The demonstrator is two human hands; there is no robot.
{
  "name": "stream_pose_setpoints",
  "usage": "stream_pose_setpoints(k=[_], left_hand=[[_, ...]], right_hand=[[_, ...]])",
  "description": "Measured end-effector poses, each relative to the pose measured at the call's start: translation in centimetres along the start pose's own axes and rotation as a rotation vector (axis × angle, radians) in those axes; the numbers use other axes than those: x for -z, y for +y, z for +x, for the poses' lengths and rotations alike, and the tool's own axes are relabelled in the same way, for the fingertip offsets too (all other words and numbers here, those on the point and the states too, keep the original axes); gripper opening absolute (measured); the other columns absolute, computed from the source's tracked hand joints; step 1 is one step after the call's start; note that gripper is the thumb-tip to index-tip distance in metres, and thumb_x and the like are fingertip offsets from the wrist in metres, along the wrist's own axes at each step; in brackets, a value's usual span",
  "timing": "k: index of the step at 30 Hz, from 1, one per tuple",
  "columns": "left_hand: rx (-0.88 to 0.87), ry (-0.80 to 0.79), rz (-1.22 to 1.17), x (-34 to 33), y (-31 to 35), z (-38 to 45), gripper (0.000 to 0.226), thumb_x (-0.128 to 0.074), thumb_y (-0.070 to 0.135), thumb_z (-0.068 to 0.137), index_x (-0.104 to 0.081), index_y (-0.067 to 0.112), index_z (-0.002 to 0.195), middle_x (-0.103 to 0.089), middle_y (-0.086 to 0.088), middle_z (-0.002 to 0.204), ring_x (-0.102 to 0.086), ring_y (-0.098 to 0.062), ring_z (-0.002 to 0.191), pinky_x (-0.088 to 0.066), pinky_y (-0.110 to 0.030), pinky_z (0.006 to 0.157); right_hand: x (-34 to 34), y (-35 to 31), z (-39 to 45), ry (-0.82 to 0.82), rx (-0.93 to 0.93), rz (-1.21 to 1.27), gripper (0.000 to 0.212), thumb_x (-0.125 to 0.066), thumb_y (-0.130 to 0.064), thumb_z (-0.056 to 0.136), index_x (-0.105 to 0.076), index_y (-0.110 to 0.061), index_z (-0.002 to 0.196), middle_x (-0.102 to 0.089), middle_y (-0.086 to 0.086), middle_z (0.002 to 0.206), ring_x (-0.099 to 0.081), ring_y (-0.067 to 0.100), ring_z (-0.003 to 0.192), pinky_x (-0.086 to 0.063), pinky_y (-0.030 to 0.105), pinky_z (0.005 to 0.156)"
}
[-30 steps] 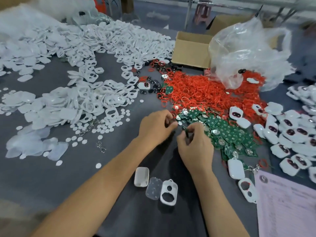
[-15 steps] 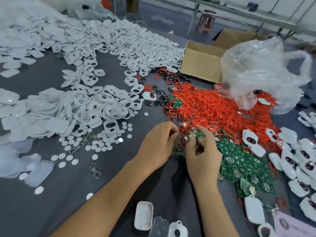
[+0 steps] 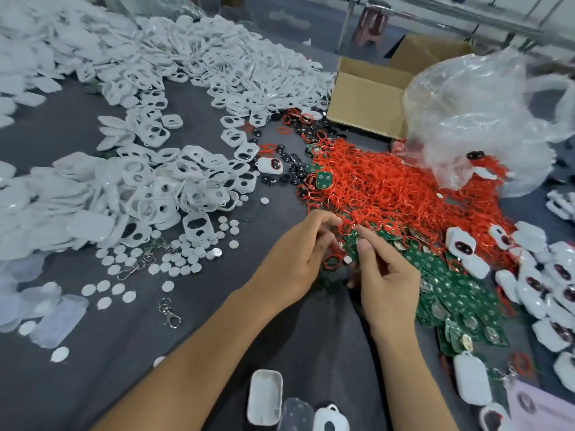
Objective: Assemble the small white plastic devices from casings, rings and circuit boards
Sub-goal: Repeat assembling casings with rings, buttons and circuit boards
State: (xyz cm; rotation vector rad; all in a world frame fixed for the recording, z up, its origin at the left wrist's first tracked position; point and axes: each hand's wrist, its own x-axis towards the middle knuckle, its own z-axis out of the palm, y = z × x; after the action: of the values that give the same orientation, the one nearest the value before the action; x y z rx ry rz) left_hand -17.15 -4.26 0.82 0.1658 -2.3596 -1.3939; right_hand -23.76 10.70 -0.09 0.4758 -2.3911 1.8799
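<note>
At near edge of red ring pile [image 3: 389,188], both hands work. Left hand [image 3: 298,259] fingers curled, pinching one ring; right hand [image 3: 382,281] pinching a green circuit board [image 3: 351,241], likely to mate them. Casings [image 3: 264,396] wait nearby on surface [image 3: 109,353].

Casings [image 3: 161,194] lie heaped across the table's [image 3: 93,368] left and far side. Rings [image 3: 389,188] pile right of them, before the cardboard box [image 3: 364,101] and plastic bag [image 3: 479,119]. Circuit boards [image 3: 457,290] lie nearer, assembled devices [image 3: 547,284] along the right edge.
</note>
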Motion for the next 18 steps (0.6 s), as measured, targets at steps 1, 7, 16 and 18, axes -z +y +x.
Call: stream_pose_setpoints(k=[1,7,16,18], left_hand=[[-0.005,0.010,-0.008,-0.02,0.04,0.01,0.019,-0.052,0.016,0.109,-0.058,0.017,0.127,-0.069,0.008,0.105,-0.065,-0.001,0.099,-0.043,-0.008,0.085],[-0.005,0.023,-0.053,-0.05,-0.38,0.17,0.012,-0.051,0.013,0.109,-0.060,0.016,0.116,-0.068,0.007,0.098,-0.065,-0.002,0.089,-0.045,-0.011,0.075],[0.006,0.087,-0.122,-0.57,-0.74,0.60,0.013,-0.047,0.012,0.109,-0.056,0.021,0.110,-0.062,0.011,0.086,-0.062,-0.006,0.080,-0.044,-0.012,0.072],[0.010,0.093,-0.129,-0.77,-0.76,0.66,0.013,-0.047,0.012,0.109,-0.056,0.020,0.110,-0.062,0.009,0.086,-0.062,-0.007,0.079,-0.044,-0.013,0.073]], right_hand=[[0.00,-0.13,0.04,-0.013,-0.018,0.024,0.020,-0.067,-0.020,0.101,-0.079,-0.027,0.116,-0.080,-0.002,0.099,-0.072,0.015,0.068,-0.057,0.023,0.065],[-0.49,-0.53,-0.02,-0.172,0.007,-0.032,0.023,-0.076,-0.016,0.093,-0.078,-0.032,0.109,-0.076,-0.002,0.091,-0.068,0.018,0.075,-0.056,0.033,0.073],[-0.78,-0.48,-0.04,-0.250,0.021,-0.056,0.029,-0.084,-0.019,0.085,-0.077,-0.034,0.108,-0.074,-0.009,0.086,-0.066,0.012,0.074,-0.052,0.023,0.072],[-0.85,-0.37,-0.06,-0.239,0.056,-0.071,0.028,-0.083,-0.016,0.087,-0.076,-0.034,0.107,-0.071,-0.011,0.080,-0.062,0.009,0.066,-0.048,0.018,0.065]])
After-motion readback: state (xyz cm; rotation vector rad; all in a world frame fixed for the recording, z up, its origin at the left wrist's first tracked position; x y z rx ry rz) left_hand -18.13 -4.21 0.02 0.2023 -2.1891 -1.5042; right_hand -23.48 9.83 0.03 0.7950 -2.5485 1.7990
